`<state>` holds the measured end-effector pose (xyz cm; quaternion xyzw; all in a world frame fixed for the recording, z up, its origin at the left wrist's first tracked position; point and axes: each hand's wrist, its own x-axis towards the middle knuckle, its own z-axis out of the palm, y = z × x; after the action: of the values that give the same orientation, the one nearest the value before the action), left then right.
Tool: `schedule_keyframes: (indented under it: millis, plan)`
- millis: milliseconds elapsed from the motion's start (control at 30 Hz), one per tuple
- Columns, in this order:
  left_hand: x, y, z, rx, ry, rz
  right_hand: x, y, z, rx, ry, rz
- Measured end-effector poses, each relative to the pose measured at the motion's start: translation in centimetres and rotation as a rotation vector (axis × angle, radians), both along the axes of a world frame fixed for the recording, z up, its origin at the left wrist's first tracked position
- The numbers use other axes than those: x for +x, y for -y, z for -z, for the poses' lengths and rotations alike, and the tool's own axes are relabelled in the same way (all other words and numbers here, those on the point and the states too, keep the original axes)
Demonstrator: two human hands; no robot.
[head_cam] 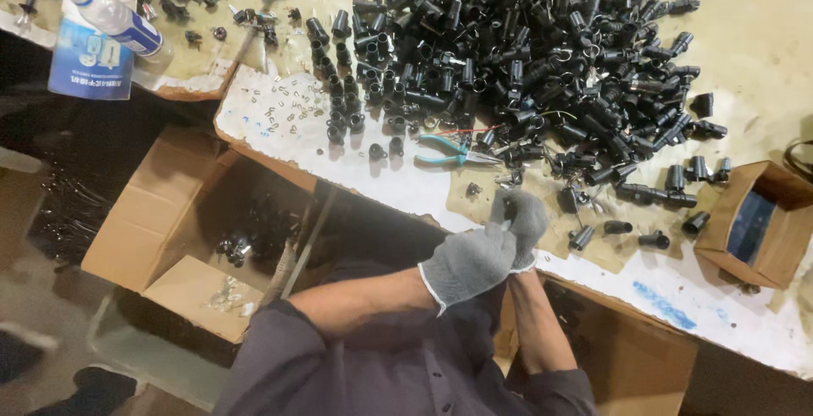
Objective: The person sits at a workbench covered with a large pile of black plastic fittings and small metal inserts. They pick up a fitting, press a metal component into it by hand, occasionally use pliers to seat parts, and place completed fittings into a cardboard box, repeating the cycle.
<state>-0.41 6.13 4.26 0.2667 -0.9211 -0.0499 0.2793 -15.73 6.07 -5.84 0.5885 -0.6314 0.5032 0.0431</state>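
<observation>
Both my hands wear grey knit gloves and meet at the table's near edge. My right hand (527,223) is closed on a small black plastic fitting (508,208), which just shows above the fingers. My left hand (468,265) is pressed against it and wraps the same piece from below. A large heap of similar black fittings (542,43) covers the table beyond my hands. Teal-handled pliers (444,152) lie just in front of the heap. Small metal clips (288,109) are scattered at the left of the white tabletop.
An open cardboard box (766,185) sits on the table at the right. A bigger cardboard box (161,204) with black parts stands below the table at the left. A plastic bottle (114,19) lies on a blue-and-white packet at the far left.
</observation>
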Motion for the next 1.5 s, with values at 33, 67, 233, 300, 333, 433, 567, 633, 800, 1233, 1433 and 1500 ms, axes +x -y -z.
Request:
schedule_keyframes:
  millis: [33, 67, 233, 300, 333, 433, 567, 633, 800, 1233, 1433, 1500]
  plan:
    - [0.0, 0.1, 0.0, 0.000, -0.023, -0.001, 0.0, 0.1, -0.1, 0.001, -0.009, 0.003]
    - [-0.1, 0.2, 0.0, 0.025, -0.029, 0.009, 0.0, 0.2, -0.3, -0.016, -0.022, 0.002]
    - [-0.5, 1.0, -0.9, 0.132, -0.097, 0.065, 0.4, 0.6, -1.6, -0.047, -0.064, 0.056]
    - [-0.1, 1.9, -1.5, 0.358, -0.165, 0.128, 0.6, 0.6, -2.0, -0.063, 0.003, 0.105]
    - [0.2, 2.3, -1.7, 0.478, -0.197, 0.162, 0.6, 0.5, -2.1, -0.065, 0.037, 0.132]
    - [0.6, 3.9, -2.1, 0.571, -0.175, 0.258, 0.5, 0.1, -2.0, -0.057, -0.061, 0.140]
    - [0.4, 5.0, -2.3, 0.696, -0.091, 0.200, 0.5, 0.1, -1.5, -0.140, -0.038, 0.256]
    - [0.1, 5.0, -2.4, 0.628, -0.117, 0.192, 0.5, -0.5, -1.1, -0.125, 0.002, 0.261]
    - [-0.3, 5.1, -3.0, 0.625, -0.027, 0.201, 0.6, -1.6, -0.7, -0.091, 0.127, 0.222]
    - [-1.6, 7.1, -3.2, 0.658, 0.134, 0.247, 0.1, -2.4, 1.0, -0.004, 0.237, 0.190]
    - [-0.8, 7.0, -3.6, 0.688, 0.115, 0.265, 0.1, -2.0, 0.3, -0.063, 0.067, 0.212]
    - [-0.5, 6.9, -3.7, 0.749, 0.134, 0.227, 0.1, -1.9, 0.1, -0.069, 0.044, 0.187]
